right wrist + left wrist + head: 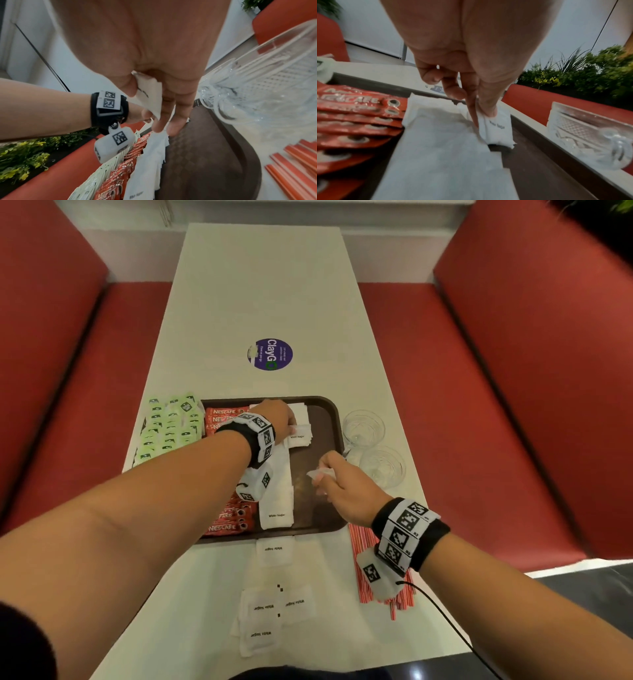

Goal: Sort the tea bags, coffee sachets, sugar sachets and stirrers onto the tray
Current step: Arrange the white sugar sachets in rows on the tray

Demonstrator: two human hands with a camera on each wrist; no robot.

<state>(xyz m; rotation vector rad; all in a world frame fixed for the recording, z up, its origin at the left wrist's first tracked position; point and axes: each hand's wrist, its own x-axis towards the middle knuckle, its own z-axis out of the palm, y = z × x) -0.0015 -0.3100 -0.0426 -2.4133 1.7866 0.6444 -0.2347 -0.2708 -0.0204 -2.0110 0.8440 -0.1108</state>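
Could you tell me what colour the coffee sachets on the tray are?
Red coffee sachets; clearest in the left wrist view.

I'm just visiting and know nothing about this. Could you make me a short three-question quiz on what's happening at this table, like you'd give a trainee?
1. True or false: the striped stirrers already lie on the brown tray.
2. What does the right hand hold?
A. a red coffee sachet
B. a white sugar sachet
C. a glass cup
3. Fill in: the left hand pinches a sugar sachet at the tray's ____ end.

Key
1. False: they lie on the table, right of the tray.
2. B: a white sachet sits between thumb and fingers.
3. Far, beside the row of sugar sachets.
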